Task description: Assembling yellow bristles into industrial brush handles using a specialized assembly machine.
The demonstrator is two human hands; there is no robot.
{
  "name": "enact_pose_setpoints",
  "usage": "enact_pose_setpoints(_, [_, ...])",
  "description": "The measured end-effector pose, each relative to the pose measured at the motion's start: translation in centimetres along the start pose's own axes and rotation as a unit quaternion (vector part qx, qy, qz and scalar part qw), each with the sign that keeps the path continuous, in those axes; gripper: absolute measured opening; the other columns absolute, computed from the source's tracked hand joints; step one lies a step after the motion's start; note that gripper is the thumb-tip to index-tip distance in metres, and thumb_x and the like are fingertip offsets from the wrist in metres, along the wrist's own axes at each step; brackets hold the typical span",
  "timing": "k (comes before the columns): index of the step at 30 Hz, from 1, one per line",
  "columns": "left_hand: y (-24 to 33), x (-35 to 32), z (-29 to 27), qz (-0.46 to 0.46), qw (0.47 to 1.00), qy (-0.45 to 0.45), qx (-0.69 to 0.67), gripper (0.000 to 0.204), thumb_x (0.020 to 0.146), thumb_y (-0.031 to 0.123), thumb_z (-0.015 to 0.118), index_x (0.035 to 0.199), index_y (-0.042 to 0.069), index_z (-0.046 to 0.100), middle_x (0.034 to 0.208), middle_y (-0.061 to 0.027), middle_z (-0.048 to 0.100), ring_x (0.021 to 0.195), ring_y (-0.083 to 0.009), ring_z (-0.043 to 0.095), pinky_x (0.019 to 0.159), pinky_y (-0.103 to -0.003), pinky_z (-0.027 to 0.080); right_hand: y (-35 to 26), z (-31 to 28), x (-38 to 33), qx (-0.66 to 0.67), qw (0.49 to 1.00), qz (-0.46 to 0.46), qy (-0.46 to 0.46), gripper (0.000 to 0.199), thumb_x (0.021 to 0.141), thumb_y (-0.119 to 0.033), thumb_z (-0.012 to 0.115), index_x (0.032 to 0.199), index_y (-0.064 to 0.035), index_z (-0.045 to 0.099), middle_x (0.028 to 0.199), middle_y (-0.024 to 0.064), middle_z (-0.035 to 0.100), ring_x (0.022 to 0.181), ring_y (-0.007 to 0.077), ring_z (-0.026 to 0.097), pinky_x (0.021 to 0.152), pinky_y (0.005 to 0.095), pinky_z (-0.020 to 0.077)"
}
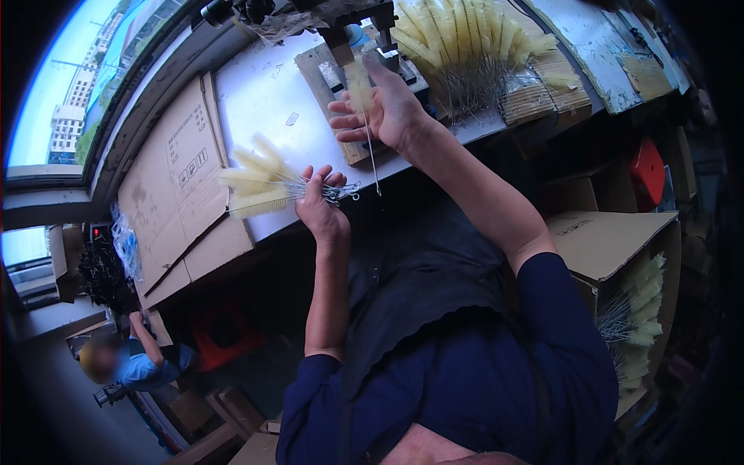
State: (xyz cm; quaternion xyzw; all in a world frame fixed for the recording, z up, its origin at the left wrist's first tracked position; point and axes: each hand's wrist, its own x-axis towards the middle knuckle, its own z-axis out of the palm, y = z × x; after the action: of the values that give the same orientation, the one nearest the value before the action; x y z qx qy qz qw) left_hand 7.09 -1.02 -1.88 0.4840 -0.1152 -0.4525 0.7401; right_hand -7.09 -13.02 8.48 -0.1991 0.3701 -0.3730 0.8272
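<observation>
Left hand [322, 208], at the worktop's [263, 93] near edge, clamps a bundle [267, 186] of brushes by their wires, while right hand [384, 112] pinches one brush [359, 89] under the press [349, 31], seemingly mid-forming; next likely adds it to the bundle.

The brushes [260, 182] have fuzzy pale-yellow bristles on thin twisted wire stems, the wire glinting like bare metal. The table [263, 93] looks smooth, matt and whitish, scuffed in places. A worn wooden block [329, 93] lies on it. The cardboard [174, 186] is brown, matt and creased. The sleeves [542, 325] are dark blue cloth.
</observation>
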Motion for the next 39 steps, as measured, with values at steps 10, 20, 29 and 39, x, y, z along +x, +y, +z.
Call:
enact_pose_setpoints(10, [-0.4,0.6,-0.6,-0.006,0.999,-0.002,0.034,0.039,0.092,0.004,0.053,0.127,-0.003,0.036,0.1,-0.0216,0.064,0.069,-0.0257,0.066,0.065,-0.037,0.057,2.2,-1.8,0.1,-0.049,0.999,-0.017,-0.002,0.029,0.101,-0.03,0.05,0.091,-0.004,0.054,0.064,-0.0006,0.049,0.042,0.0048,0.037,0.039,0.021,0.0317])
enact_pose_setpoints(20, [-1.8,3.2,-2.0,-0.006,0.998,0.021,0.064,0.031,0.093,0.005,0.057,0.12,-0.003,0.044,0.095,-0.0129,0.059,0.074,-0.0223,0.064,0.067,-0.037,0.059,-0.9,-8.0,0.1,-0.111,0.987,-0.118,-0.002,0.03,0.102,-0.03,0.049,0.081,-0.008,0.051,0.058,-0.0042,0.045,0.039,0.0028,0.037,0.035,0.0182,0.0317])
enact_pose_setpoints(29, [-2.2,2.9,-2.0,0.007,0.998,0.017,0.065,0.026,0.09,0.001,0.062,0.114,-0.003,0.051,0.09,-0.0083,0.057,0.073,-0.0194,0.063,0.066,-0.034,0.058,-2.2,-7.7,0.2,-0.101,0.987,-0.122,0.039,0.028,0.1,-0.026,0.053,0.079,-0.0077,0.051,0.058,-0.004,0.046,0.038,0.0026,0.036,0.034,0.0192,0.0302])
enact_pose_setpoints(39, [-2.2,3.0,-2.1,-0.001,0.998,0.032,0.052,0.028,0.088,0.001,0.067,0.112,-0.001,0.053,0.091,-0.0078,0.06,0.074,-0.0193,0.064,0.065,-0.032,0.057,-2.7,-8.2,0.2,-0.136,0.982,-0.121,0.039,0.027,0.1,-0.025,0.054,0.079,-0.0062,0.053,0.058,-0.0027,0.047,0.037,0.0028,0.036,0.033,0.0192,0.03])
